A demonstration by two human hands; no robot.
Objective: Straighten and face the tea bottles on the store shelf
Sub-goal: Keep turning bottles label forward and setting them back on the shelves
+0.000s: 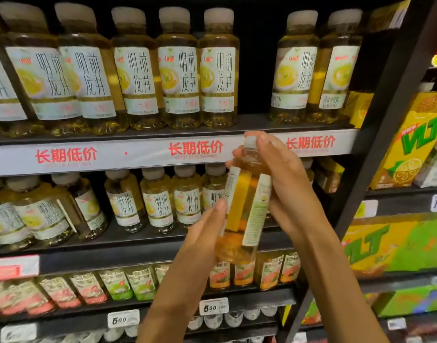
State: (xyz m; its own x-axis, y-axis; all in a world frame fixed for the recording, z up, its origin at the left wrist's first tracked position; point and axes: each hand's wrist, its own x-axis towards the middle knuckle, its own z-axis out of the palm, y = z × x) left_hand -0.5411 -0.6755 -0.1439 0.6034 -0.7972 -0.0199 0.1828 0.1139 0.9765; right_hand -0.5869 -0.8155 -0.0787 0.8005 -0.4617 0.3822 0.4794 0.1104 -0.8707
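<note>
Tea bottle [242,209] full, likely hefty, smooth plastic, probably slippery; right hand [284,184] fingers wrapped neck and label, left hand [202,233] fingers straight against lower side; gap at top shelf [257,125] front edge

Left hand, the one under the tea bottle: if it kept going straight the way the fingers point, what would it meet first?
The left hand points up and to the right, fingers straight along the clear plastic bottle of amber tea. Going on, it would probably slide up that bottle towards the right hand gripping the neck; depth is unclear.

Glossy clear plastic bottle [242,206] with a paper-like label [257,211]
</note>
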